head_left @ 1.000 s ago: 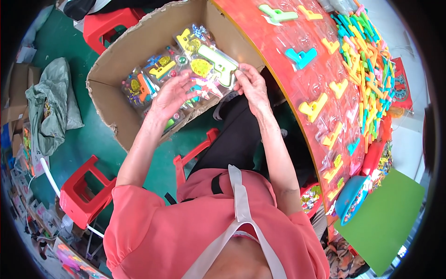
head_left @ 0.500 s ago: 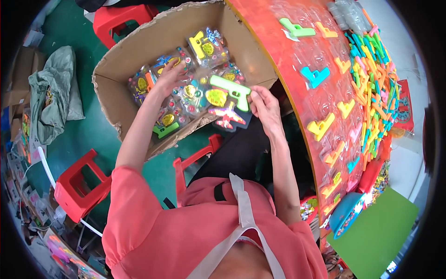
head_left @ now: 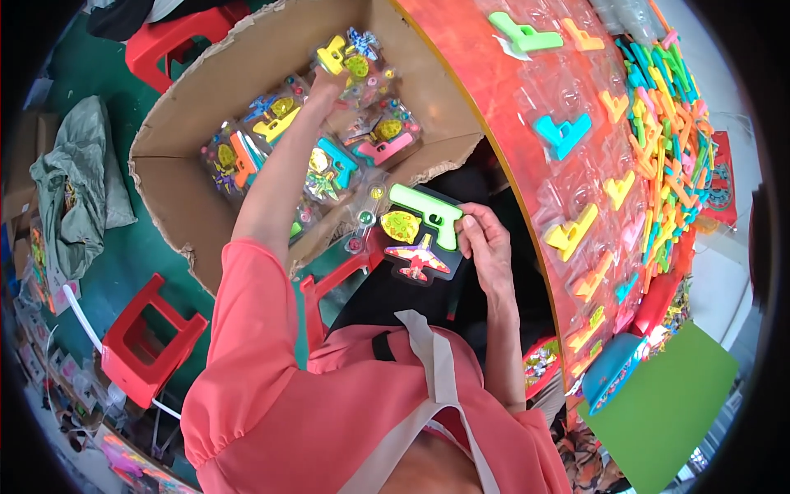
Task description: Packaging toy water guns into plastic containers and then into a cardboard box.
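Observation:
My right hand (head_left: 487,243) pinches the right edge of a clear plastic toy pack holding a green toy gun (head_left: 428,207), a yellow oval piece (head_left: 401,226) and a red and white toy plane (head_left: 418,258). This pack is above my lap, just outside the near rim of a cardboard box (head_left: 177,123). Deep inside the box, my left hand (head_left: 327,85) is against a pack with a yellow toy gun (head_left: 332,56); its fingers are mostly hidden. Below it lie packs with a pink toy gun (head_left: 387,149), a blue one (head_left: 339,162) and an orange one (head_left: 244,159).
An orange-red table (head_left: 502,123) on the right bears clear trays with coloured toy guns and a heap of loose pieces (head_left: 666,140). Red stools stand at left (head_left: 148,342) and far left (head_left: 169,45). A blue basin (head_left: 613,370) sits beside a green board (head_left: 666,407).
My right hand has drawn the green-gun pack nearer to me, out past the box rim. My left hand has reached farther into the box, to the yellow-gun pack. The view has shifted slightly.

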Tool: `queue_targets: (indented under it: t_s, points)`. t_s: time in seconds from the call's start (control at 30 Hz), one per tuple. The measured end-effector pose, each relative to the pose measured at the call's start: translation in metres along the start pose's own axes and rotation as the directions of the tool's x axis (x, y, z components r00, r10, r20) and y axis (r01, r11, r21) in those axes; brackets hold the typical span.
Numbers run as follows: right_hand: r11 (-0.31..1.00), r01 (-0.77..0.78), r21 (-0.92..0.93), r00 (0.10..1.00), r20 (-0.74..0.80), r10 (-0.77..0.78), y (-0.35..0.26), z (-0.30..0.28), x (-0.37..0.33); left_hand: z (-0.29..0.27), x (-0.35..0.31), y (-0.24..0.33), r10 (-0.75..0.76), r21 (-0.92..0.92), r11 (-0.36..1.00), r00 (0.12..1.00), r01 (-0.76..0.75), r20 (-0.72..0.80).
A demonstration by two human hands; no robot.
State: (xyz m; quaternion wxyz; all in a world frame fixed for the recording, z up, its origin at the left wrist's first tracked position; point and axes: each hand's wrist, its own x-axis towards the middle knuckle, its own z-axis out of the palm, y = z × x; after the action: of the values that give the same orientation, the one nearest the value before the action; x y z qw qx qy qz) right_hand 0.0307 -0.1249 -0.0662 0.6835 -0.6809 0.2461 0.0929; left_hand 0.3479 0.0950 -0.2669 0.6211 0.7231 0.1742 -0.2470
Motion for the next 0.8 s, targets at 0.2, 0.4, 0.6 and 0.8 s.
queue_targets:
  t_s: [0.2,0.4,0.6,0.8]
  points:
    - [1.0,0.007,-0.017,1.0,0.021,-0.007,-0.006,0.006,0.009,0.004,0.0,-0.002,-0.095,-0.038,0.995,0.994,0.093,-0.048]
    - [0.999,0.042,-0.005,0.998,0.043,-0.042,-0.01,0.015,0.017,-0.022,-0.001,-0.003,-0.101,0.028,0.995,0.995,0.101,0.025]
    - [1.0,0.022,-0.008,0.999,0.043,-0.022,-0.005,0.021,0.018,-0.027,-0.024,-0.003,-0.093,-0.114,0.988,0.989,0.106,0.115]
    - [1.0,0.007,-0.005,0.998,0.068,-0.006,-0.006,0.024,0.016,-0.033,-0.008,-0.013,-0.144,-0.081,0.984,0.975,0.16,0.171]
